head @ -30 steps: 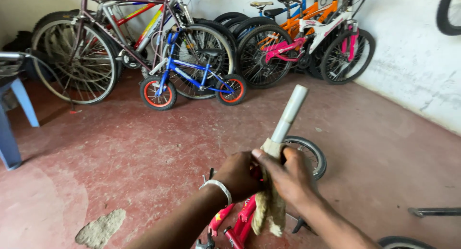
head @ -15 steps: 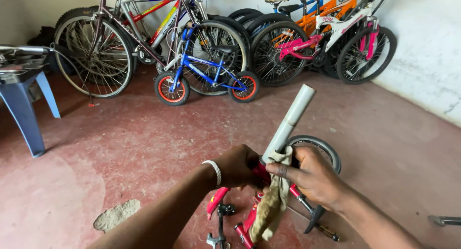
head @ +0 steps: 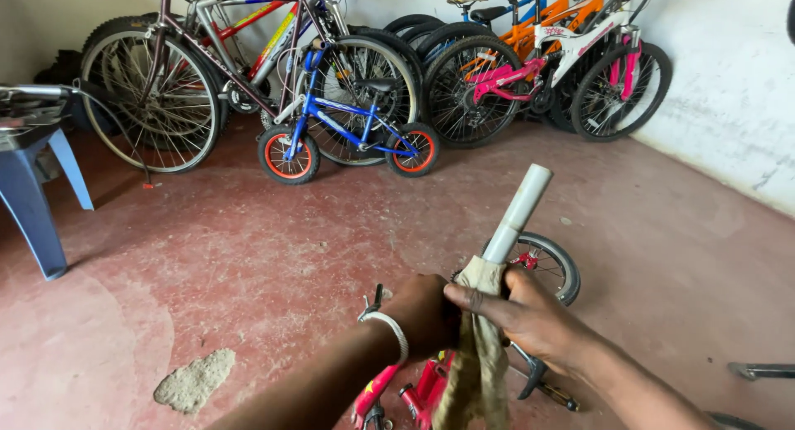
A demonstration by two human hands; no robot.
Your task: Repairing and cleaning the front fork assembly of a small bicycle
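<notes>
A small red children's bike (head: 418, 388) lies low in front of me, its small wheel (head: 542, 264) just beyond my hands. A grey handlebar tube (head: 520, 210) rises from it at a slant toward the upper right. My right hand (head: 530, 318) wraps a dirty tan rag (head: 476, 355) around the base of the tube. Next to it on the left, my left hand (head: 422, 314), with a white bracelet at the wrist, grips the bike's stem area; what exactly it holds is hidden.
A blue children's bike (head: 348, 132) stands mid-floor, with several full-size bikes (head: 215, 74) leaning along the back wall, among them a pink-and-white one (head: 571, 65). A blue plastic stool (head: 41, 198) stands at left. A cement patch (head: 195, 380) marks the red floor.
The view has shifted slightly. My hands and the rag sit a little lower on the tube than a second ago; the grip is the same.
</notes>
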